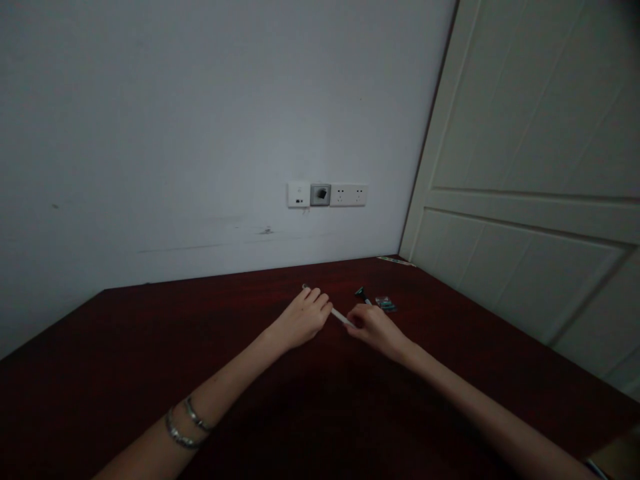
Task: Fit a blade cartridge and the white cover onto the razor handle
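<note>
From where I sit, through the head camera, I have both hands over the middle of a dark red table (165,353), with one thin white stick (342,318) running between them. The stick slants from the left hand on the far side down to the right hand, slightly nearer.

My left hand (305,317) is closed around the stick, palm down, with the fingers curled over it. Just beyond its knuckles I see a small greyish tip (305,287); I cannot tell whether it belongs to the same stick. My right hand (375,328) grasps the near end of the stick between thumb and fingers.

Just beyond the right hand lies a razor-like thing with a dark head (361,293) and a pale neck; its lower part is hidden behind the hand, so I cannot tell whether they touch. Right of it, near but apart, a small clear packet (385,304) with teal pieces inside lies on the table. In the far right corner I make out a thin pale strip (396,261).

Two silvery bracelets (183,440) circle the left forearm. A pale wall (150,133) rises behind the table, carrying a row of sockets (349,195), and a white panelled door (520,160) stands along the right side.
</note>
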